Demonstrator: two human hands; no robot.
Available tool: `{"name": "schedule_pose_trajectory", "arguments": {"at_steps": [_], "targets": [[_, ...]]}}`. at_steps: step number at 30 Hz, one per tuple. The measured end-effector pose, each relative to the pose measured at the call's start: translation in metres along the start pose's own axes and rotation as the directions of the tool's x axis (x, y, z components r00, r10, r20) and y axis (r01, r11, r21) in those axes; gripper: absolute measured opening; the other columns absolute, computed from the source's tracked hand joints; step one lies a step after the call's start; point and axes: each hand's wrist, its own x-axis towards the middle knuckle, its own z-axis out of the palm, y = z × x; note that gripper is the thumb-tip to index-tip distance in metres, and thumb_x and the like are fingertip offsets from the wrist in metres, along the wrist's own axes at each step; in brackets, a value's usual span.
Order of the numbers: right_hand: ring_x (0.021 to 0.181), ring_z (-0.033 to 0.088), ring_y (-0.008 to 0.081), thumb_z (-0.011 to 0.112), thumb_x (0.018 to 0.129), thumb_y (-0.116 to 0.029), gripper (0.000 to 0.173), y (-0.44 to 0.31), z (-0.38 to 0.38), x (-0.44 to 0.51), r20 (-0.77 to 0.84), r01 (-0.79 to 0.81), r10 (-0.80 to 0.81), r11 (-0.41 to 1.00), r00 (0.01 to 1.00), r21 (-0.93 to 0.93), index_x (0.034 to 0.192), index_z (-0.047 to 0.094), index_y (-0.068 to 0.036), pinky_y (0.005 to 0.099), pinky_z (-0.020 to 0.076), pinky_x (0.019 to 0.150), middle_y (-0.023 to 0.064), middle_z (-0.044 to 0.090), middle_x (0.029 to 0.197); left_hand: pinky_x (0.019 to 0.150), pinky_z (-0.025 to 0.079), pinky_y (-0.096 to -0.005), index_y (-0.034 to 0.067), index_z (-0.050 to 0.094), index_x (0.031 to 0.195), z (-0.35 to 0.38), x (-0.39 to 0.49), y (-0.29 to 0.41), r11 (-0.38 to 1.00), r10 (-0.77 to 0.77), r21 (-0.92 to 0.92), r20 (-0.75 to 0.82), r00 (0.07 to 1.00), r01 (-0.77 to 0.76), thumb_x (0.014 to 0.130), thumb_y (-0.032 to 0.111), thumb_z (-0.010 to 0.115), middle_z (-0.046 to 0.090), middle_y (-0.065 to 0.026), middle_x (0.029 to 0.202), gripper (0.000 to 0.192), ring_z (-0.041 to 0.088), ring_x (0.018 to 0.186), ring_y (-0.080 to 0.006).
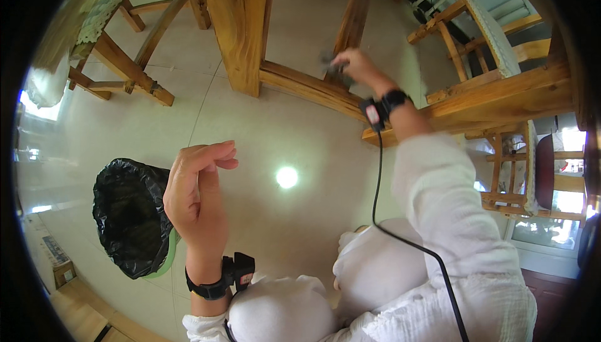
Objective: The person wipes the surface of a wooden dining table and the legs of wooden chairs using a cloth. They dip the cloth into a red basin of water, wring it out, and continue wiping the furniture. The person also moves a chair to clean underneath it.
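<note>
My right hand (pixel 359 67) is stretched forward over the crossbar of a wooden table frame, its fingers closed on a small grey cloth (pixel 332 61), which is blurred. The cloth is by the wooden stretcher (pixel 354 18); whether it touches the wood I cannot tell. My left hand (pixel 197 187) is raised over the tiled floor with fingers bent, holding nothing that shows. It is just right of a green bin (pixel 170 252) lined with a black plastic bag (pixel 134 215). Each wrist wears a black strapped device.
A thick wooden table leg (pixel 239 32) stands ahead. Wooden chairs are at the upper left (pixel 136 67) and right (pixel 458 46). A black cable (pixel 375 191) hangs from my right wrist device across my sleeve. A cardboard box (pixel 63 274) lies at the lower left.
</note>
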Motion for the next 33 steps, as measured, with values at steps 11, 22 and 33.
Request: {"name": "schedule_pose_trajectory", "arguments": {"at_steps": [11,22,33], "targets": [[0.101,0.061,0.0369,0.057,0.074,0.009,0.037,0.010,-0.006,0.042,-0.218,-0.188,0.140,0.958,0.966,-0.218,0.104,0.071,-0.007,0.0423,0.0492,0.087,0.0188,0.063,0.105,0.071,0.050,-0.0266,-0.002,0.068,0.100,0.010,0.000,0.000,0.999,-0.037,0.019,0.050,0.998,0.036,0.090,-0.014,0.047,0.066,-0.0107,0.090,0.026,0.066,0.077,-0.0184],[0.090,0.068,0.0320,0.053,0.072,0.009,0.030,-0.033,0.005,-0.030,0.006,-0.033,0.034,0.987,0.999,-0.155,0.094,0.072,-0.001,0.0375,0.0511,0.081,0.0196,0.071,0.090,0.071,0.051,-0.0276,-0.003,0.067,0.100,-0.010,-0.002,0.004,1.000,-0.002,0.014,-0.026,1.000,0.002,0.091,-0.013,0.047,0.066,-0.0122,0.091,0.024,0.066,0.077,-0.0197],[0.099,0.067,0.0368,0.051,0.075,0.008,0.039,0.024,-0.023,0.073,-0.283,-0.291,0.231,0.938,0.931,-0.191,0.107,0.072,-0.004,0.0402,0.0520,0.083,0.0225,0.070,0.105,0.071,0.052,-0.0280,-0.003,0.068,0.101,-0.002,-0.002,0.004,1.000,0.009,0.020,0.032,0.999,-0.010,0.092,-0.012,0.048,0.067,-0.0117,0.092,0.024,0.066,0.078,-0.0192]]}}
